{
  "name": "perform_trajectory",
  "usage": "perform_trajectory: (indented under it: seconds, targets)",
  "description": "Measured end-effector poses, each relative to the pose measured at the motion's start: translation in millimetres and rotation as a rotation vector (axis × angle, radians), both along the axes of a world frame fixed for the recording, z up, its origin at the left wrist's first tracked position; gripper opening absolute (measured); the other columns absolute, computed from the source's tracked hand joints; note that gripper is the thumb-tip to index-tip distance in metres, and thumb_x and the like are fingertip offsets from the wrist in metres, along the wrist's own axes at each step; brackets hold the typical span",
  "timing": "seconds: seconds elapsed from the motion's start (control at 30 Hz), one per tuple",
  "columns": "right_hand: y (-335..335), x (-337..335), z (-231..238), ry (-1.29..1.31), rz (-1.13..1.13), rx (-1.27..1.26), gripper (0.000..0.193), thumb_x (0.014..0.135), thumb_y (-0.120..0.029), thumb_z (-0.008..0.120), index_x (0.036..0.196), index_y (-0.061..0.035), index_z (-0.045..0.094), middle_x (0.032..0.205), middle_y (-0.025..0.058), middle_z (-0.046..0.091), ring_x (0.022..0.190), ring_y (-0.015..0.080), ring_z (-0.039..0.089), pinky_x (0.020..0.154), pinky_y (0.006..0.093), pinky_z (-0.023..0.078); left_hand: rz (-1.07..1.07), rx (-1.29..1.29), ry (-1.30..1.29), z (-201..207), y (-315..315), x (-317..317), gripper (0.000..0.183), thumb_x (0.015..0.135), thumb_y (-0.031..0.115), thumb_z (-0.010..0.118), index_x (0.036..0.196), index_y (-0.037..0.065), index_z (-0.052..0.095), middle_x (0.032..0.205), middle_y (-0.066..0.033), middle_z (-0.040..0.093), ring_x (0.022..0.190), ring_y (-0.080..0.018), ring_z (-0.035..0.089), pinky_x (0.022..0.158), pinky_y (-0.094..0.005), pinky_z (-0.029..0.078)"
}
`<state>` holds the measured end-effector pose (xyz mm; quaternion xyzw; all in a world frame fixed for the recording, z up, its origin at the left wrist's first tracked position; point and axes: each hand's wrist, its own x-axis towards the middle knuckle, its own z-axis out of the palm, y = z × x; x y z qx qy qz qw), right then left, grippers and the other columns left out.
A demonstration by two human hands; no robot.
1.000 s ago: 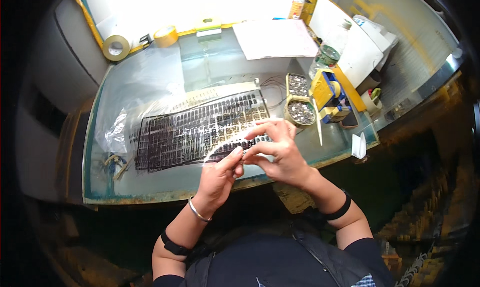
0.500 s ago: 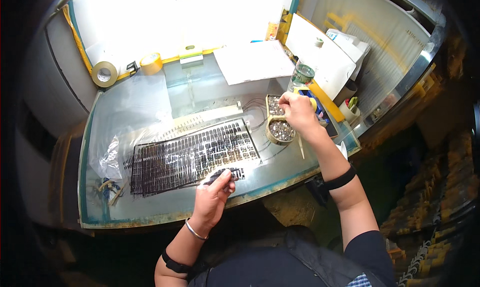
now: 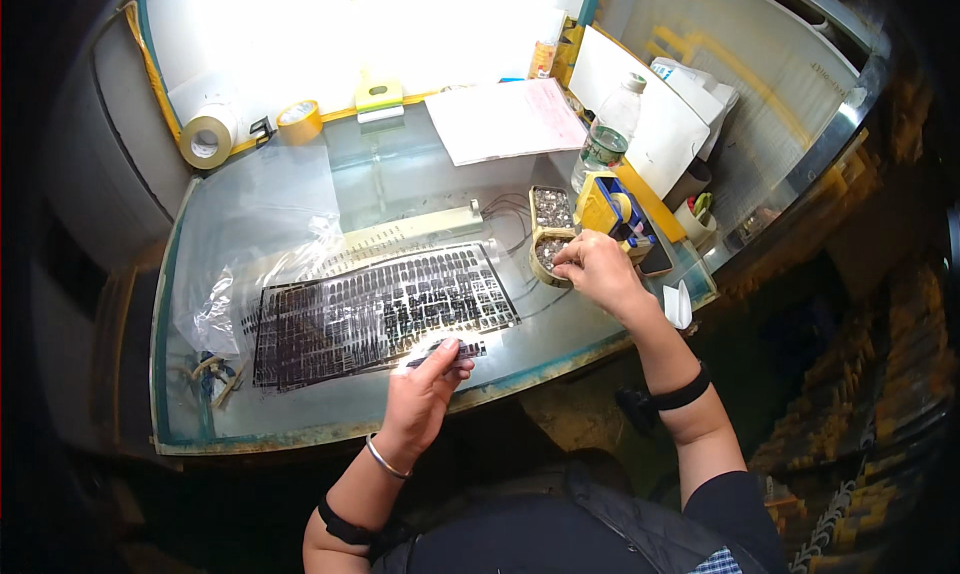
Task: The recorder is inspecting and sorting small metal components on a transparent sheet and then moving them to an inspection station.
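Observation:
My left hand (image 3: 428,404) pinches a small dark strip with cut-out shapes (image 3: 472,350) between thumb and fingers, just over the near edge of a stack of black sheets patterned with rows of small shapes (image 3: 385,309). My right hand (image 3: 605,274) is at a round tin (image 3: 541,271) of small shiny pieces, its fingertips pressed together over the contents. Whatever those fingers hold, if anything, is hidden. A rectangular tin (image 3: 552,210) of similar pieces adjoins the round one on its far side.
A blue and yellow tape dispenser (image 3: 610,206) and a clear bottle (image 3: 612,134) stand right of the tins. Clear plastic film (image 3: 255,214) covers the left side of the glass-topped table (image 3: 400,179). Tape rolls (image 3: 300,123) and a white sheet (image 3: 505,124) lie at the back.
My right hand has moved nearer, from the rectangular tin to the round tin, uncovering the tape dispenser. My left hand stays in place with the strip.

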<state>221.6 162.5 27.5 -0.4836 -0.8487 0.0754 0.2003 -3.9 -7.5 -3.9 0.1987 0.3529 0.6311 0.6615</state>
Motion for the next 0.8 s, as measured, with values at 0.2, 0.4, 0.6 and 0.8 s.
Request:
perform_trajectory:
  seconds: [0.2,0.4,0.6,0.8]
  targets:
    - [6.3,1.1,-10.5,0.099,0.014,0.027,0.012,0.073,-0.012,0.072,0.083,-0.0047,0.07,0.08,0.0144,0.06,0.084,0.0303,0.059,0.076,0.0383,0.047,-0.015,-0.007,0.039,5.8,-0.3,0.8,0.015,0.092,0.014,0.056,0.102,0.004,0.061,0.093,-0.0059,0.066,0.084,-0.0149,0.062,0.076,-0.0292,0.048]
    - [1.6,-0.9,-7.2,0.382,0.046,-0.034,0.009,0.077,-0.004,0.066,0.086,-0.0009,0.066,0.083,0.016,0.065,0.079,0.0315,0.063,0.07,0.0377,0.05,-0.009,-0.005,0.058,5.2,0.7,-0.4,0.017,0.093,0.015,0.056,0.103,0.004,0.061,0.094,-0.0058,0.066,0.086,-0.0156,0.063,0.077,-0.0303,0.048]
    - [0.4,3.8,-10.3,0.405,0.054,0.012,0.012,0.078,-0.004,0.068,0.089,-0.0008,0.067,0.075,0.0131,0.067,0.067,0.0184,0.066,0.062,0.029,0.05,-0.014,-0.008,0.041,6.7,1.5,0.8,0.018,0.094,0.014,0.054,0.105,0.002,0.06,0.098,-0.008,0.066,0.089,-0.0173,0.063,0.078,-0.031,0.048]
    - [-3.8,1.1,-4.6,0.394,0.01,0.006,0.008,0.079,-0.004,0.068,0.084,0.0014,0.066,0.071,0.0101,0.067,0.061,0.0115,0.061,0.058,0.0243,0.047,-0.013,-0.017,0.034,9.6,1.4,0.5,0.014,0.093,0.015,0.057,0.097,0.002,0.062,0.089,-0.005,0.063,0.08,-0.0124,0.059,0.072,-0.0259,0.047]
